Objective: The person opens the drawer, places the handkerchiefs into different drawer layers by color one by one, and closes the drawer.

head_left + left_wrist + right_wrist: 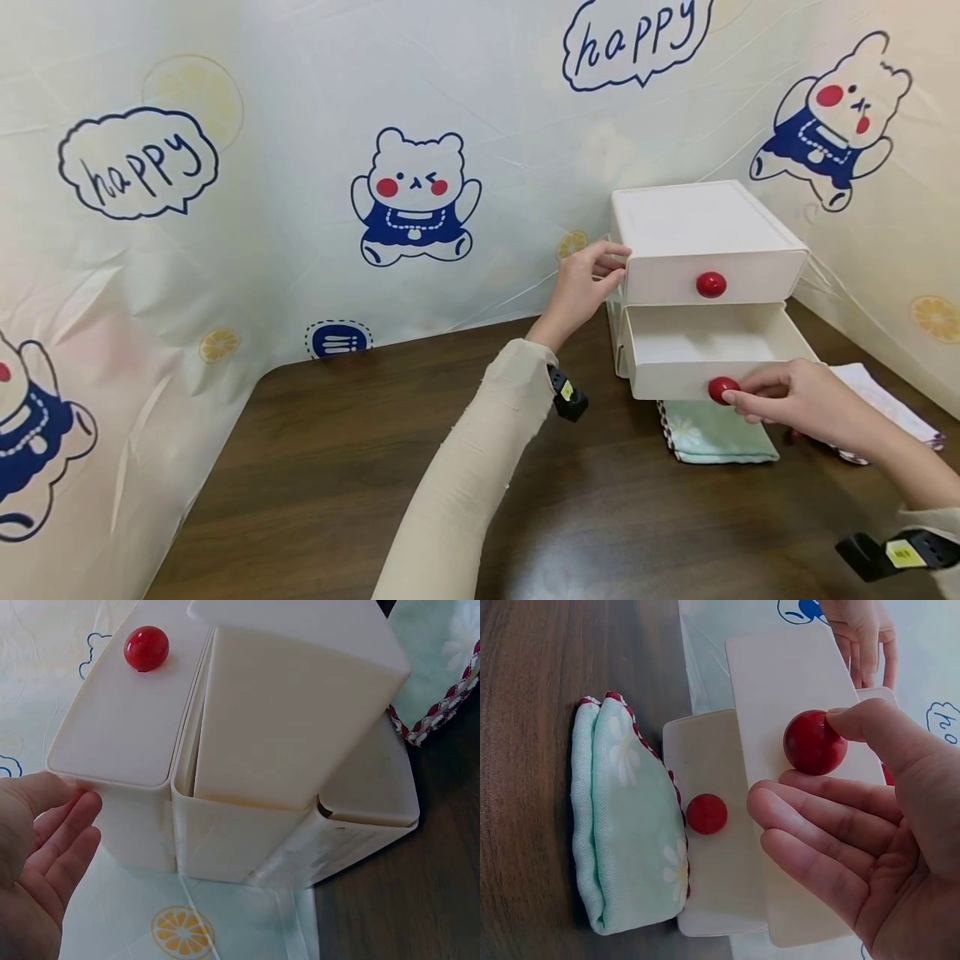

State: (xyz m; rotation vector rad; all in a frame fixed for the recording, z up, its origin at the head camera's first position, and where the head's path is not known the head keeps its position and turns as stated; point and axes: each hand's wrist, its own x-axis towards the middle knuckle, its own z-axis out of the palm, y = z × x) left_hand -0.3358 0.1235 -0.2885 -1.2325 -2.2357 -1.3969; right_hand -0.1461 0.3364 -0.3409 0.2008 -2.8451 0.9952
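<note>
A white drawer cabinet (705,218) stands at the right of the table. Its middle drawer (671,382) is pulled out, and the inside that shows in the head view is bare. My right hand (821,404) pinches that drawer's red knob (815,742) between thumb and index finger, the other fingers extended. Up at the cabinet's front left edge, my left hand (581,287) rests its fingertips on the side by the top drawer (112,727), which is closed. Below the open drawer lies a folded mint-green cloth (720,433) with daisies, in front of the bottom drawer (712,885).
A folded white cloth (885,408) lies right of the cabinet, partly behind my right hand. The brown wooden table (337,483) extends to the left. A printed curtain (300,167) hangs behind the table and along its sides, close to the cabinet.
</note>
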